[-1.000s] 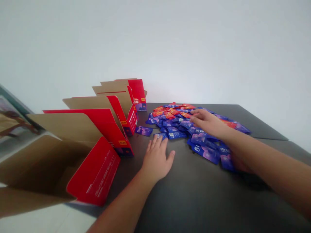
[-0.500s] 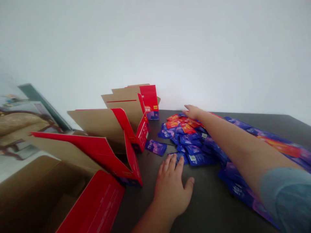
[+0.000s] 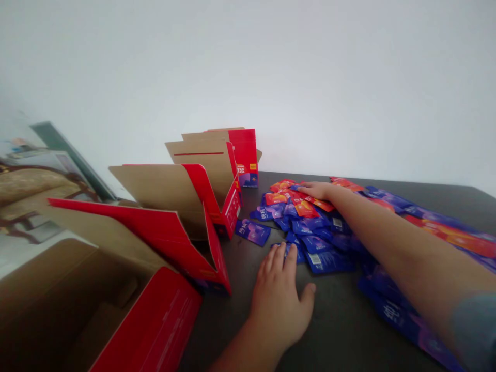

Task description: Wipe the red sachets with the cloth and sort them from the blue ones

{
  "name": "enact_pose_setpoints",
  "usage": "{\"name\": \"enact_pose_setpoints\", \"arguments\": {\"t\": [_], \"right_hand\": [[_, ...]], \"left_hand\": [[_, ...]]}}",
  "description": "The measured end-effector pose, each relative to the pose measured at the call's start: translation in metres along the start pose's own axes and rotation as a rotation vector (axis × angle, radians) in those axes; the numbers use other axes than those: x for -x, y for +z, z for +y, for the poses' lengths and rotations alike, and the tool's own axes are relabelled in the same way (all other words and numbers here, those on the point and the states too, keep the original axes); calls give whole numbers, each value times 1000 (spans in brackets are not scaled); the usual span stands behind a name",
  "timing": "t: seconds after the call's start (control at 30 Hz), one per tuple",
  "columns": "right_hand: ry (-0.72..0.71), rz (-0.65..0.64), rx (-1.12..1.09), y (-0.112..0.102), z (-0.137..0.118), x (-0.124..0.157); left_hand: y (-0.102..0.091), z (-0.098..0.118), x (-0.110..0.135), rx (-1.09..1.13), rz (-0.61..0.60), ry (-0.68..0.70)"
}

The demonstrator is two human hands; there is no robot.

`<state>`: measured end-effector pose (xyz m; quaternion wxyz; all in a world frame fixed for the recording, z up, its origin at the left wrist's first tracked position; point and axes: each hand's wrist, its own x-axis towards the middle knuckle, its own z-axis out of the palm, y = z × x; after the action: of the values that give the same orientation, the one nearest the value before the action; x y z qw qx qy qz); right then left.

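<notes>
Left hand [image 3: 281, 299], lower centre of frame: palm down on the dark table [image 3: 341, 330], fingers loosely spread and holding nothing. Its fingertips touch the near edge of a blue sachet [image 3: 299, 253].

Right hand [image 3: 315, 190], centre of frame, arm stretched in from the lower right with a grey-blue sleeve [image 3: 473, 330] at the frame edge. The fingers lie flat and extended on the red sachets [image 3: 306, 207] at the far end of the pile of sachets [image 3: 325, 232]. No grip on any is visible.

The pile is mostly blue and runs from centre to the right edge. One loose sachet [image 3: 253, 231] lies apart, between the pile and the cartons.

A row of open red cartons [image 3: 166, 232] with brown insides runs from lower left toward centre. White wall [image 3: 310, 77] behind.
</notes>
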<state>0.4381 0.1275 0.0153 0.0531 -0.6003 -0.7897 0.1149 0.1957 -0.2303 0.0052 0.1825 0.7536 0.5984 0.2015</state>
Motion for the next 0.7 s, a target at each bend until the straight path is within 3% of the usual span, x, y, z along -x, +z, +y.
{"name": "enact_pose_setpoints", "arguments": {"t": [0.27,0.5,0.7], "right_hand": [[0,-63,-29,-1,-20,54],[201,-27,-1,-31,-23,51],[340,-46,-30,-27,-34,40]], "left_hand": [[-1,-2,-1,-21,33,76],[-1,-1,0,-57,28,95],[0,-3,-1,-54,34,84]]}}
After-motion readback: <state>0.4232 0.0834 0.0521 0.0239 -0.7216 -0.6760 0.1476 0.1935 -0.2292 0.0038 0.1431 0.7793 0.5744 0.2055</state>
